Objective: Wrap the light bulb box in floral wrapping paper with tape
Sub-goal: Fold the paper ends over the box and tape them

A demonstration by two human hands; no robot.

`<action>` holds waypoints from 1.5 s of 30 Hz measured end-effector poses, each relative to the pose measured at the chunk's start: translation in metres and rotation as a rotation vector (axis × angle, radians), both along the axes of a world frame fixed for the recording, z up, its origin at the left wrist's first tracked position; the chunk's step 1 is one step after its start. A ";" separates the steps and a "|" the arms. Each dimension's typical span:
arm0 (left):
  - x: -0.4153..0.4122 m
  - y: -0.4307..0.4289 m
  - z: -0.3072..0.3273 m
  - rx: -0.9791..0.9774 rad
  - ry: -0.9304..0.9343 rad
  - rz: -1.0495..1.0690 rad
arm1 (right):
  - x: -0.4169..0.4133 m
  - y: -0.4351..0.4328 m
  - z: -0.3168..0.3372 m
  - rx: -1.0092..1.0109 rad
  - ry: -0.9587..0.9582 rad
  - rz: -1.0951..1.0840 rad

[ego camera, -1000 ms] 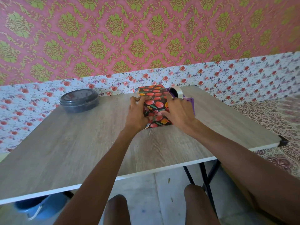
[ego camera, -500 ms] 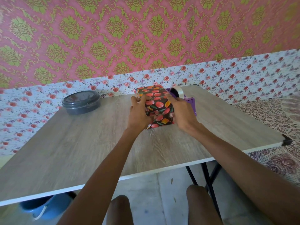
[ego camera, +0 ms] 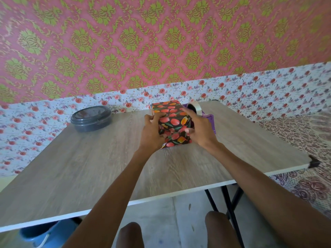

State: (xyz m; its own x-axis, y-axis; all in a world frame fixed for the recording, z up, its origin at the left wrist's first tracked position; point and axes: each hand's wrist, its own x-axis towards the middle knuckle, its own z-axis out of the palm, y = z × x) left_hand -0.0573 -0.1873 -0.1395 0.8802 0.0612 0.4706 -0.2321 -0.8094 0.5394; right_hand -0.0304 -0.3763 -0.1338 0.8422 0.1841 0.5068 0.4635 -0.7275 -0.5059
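Centrally, we show the light bulb box point(ego camera: 169, 109), covered in dark floral wrapping paper point(ego camera: 177, 122), standing on the tabletop point(ego camera: 89, 167) close to the far edge and about midway along it. At the box's far left end we see a narrow strip not covered by the paper.

Both hands hold the box from the near side. The left hand point(ego camera: 152, 130) grips its left side, with the fingers curled over the upper left edge. The right hand point(ego camera: 201, 128) wraps round the right side: its fingers lie along the top right edge and its thumb presses the folded paper against the near face. At the lower left of that face a small point of paper sticks out onto the tabletop.

We note a purple tape dispenser point(ego camera: 211, 120) just to the right of the box, partly hidden behind the right hand, with its roll of clear tape point(ego camera: 196, 106) rising above the fingers. We cannot tell whether dispenser and box touch.

A round grey container point(ego camera: 91, 119) with a lid stands well apart, near the far left corner. Below the near edge we see the person's two knees and, at the left, a blue bucket point(ego camera: 41, 233) on the floor.
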 end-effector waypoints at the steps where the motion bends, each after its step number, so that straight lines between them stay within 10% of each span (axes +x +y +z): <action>1: 0.000 0.004 -0.002 -0.074 0.026 -0.033 | 0.001 -0.003 -0.002 0.084 0.056 0.034; 9: -0.011 0.013 0.014 -0.573 0.166 -0.035 | -0.019 0.004 0.019 0.450 0.195 0.244; 18: -0.017 0.032 0.016 -0.822 0.119 0.163 | -0.018 0.025 0.028 0.336 0.206 0.527; 30: -0.011 0.074 0.017 -1.023 0.218 0.170 | 0.043 0.051 0.046 -0.160 0.461 0.277; 38: 0.004 0.084 0.017 -1.081 0.200 0.233 | 0.047 0.080 0.031 0.246 0.600 0.384; 45: -0.003 0.112 0.032 -0.837 0.445 -0.065 | 0.061 0.054 0.033 0.590 0.191 -0.061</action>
State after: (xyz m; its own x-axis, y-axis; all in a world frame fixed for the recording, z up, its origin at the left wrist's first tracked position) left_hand -0.0601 -0.0756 -0.1078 0.9816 0.1717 -0.0832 0.1035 -0.1127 0.9882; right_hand 0.0303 -0.3224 -0.1005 0.9280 -0.1326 0.3481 0.2916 -0.3230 -0.9004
